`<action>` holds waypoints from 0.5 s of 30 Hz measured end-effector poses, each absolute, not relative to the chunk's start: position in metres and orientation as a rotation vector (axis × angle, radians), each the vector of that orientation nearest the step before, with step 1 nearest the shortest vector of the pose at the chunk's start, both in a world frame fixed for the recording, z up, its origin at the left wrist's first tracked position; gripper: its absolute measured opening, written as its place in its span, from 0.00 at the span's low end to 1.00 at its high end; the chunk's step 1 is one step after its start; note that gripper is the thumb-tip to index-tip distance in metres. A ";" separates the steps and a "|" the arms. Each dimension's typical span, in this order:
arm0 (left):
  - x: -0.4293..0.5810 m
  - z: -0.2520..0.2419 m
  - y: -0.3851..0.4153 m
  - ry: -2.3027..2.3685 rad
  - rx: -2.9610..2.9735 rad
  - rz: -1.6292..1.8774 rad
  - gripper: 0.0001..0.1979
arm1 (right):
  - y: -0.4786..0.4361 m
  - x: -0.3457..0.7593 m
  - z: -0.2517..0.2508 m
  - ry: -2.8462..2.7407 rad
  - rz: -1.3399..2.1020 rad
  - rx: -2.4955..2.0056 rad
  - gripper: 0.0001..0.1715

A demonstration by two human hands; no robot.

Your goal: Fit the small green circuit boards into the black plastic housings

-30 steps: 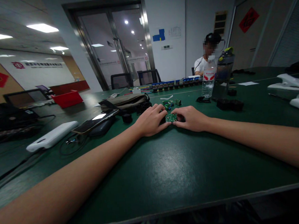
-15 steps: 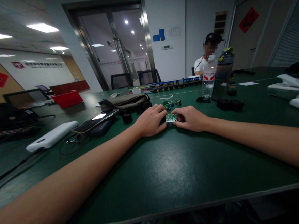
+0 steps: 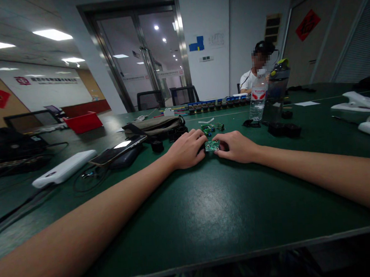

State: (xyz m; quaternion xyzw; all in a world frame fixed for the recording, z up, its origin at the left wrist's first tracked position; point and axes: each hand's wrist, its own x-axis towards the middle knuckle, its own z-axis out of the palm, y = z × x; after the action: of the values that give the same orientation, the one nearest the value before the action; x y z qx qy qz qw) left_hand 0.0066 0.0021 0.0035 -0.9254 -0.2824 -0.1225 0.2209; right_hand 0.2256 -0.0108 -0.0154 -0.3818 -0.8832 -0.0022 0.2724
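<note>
Office walls and a pair of glass doors (image 3: 148, 61) fill the upper middle of the frame, with ceiling lights at the upper left. Below them a wide green bench (image 3: 209, 212) takes up most of the picture. At its far side, upper right of centre, another person (image 3: 253, 76) sits in a white shirt. A red bin (image 3: 83, 121) stands at the far left edge of the bench, and a flat tan bag (image 3: 154, 124) lies left of centre. Nearer, at middle left, lie a long white case (image 3: 65, 168) and a dark phone (image 3: 119, 150). A clear water bottle (image 3: 257, 101) stands upright right of centre, just beside a darker bottle (image 3: 277, 92).

Both bare forearms stretch in from the lower corners and meet at the centre. The left hand (image 3: 185, 149) and the right hand (image 3: 236, 146) rest on the bench, each curled, with fingertips pinching opposite ends of a small circuit board (image 3: 211, 145). It sits between the two hands at the bench surface, green face up. A few more small green boards (image 3: 211, 127) lie just behind it.
</note>
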 end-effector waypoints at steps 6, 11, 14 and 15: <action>0.007 0.004 0.001 -0.783 -2.557 -0.340 0.13 | -0.012 0.225 -0.014 -2.375 -0.006 -1.045 0.15; 0.006 0.003 0.001 -0.780 -2.560 -0.351 0.13 | -0.013 0.225 -0.014 -2.376 -0.009 -1.052 0.16; 0.006 0.004 0.001 -0.787 -2.548 -0.332 0.14 | -0.012 0.225 -0.014 -2.375 -0.009 -1.056 0.16; 0.006 0.004 0.001 -0.792 -2.546 -0.326 0.14 | -0.012 0.225 -0.014 -2.376 -0.006 -1.057 0.16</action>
State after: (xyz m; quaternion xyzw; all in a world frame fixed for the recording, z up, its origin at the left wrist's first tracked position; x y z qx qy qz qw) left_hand 0.0065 0.0008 0.0039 -0.9234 -0.2873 -0.1182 0.2256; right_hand 0.2255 -0.0123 -0.0143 -0.3918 -0.8804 -0.0021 0.2674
